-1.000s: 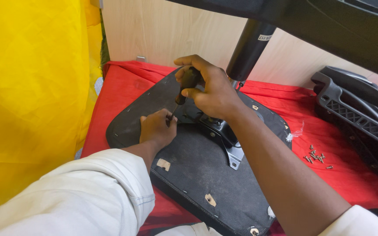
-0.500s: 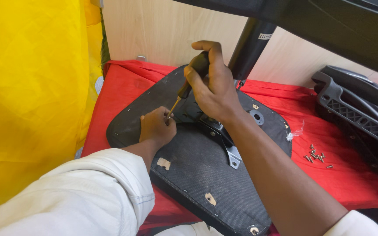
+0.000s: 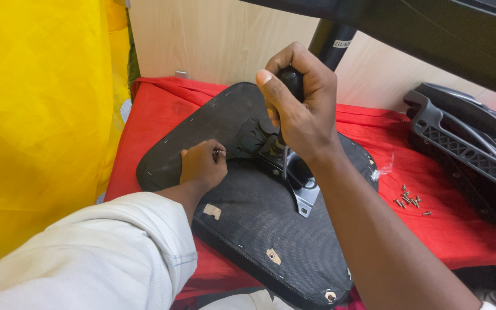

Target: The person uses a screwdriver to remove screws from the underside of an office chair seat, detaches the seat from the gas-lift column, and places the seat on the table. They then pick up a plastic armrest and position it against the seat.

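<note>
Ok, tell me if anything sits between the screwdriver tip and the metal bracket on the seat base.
Nothing visible does. The right hand grips the screwdriver upright, its shaft running straight down to the metal bracket on the seat base. The left hand rests apart, to the left. The exact tip contact is too small to tell.

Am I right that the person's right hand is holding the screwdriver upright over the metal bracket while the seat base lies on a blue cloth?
Not quite: the head view shows the cloth is red. The right hand does hold the screwdriver upright over the metal bracket on the seat base.
</note>
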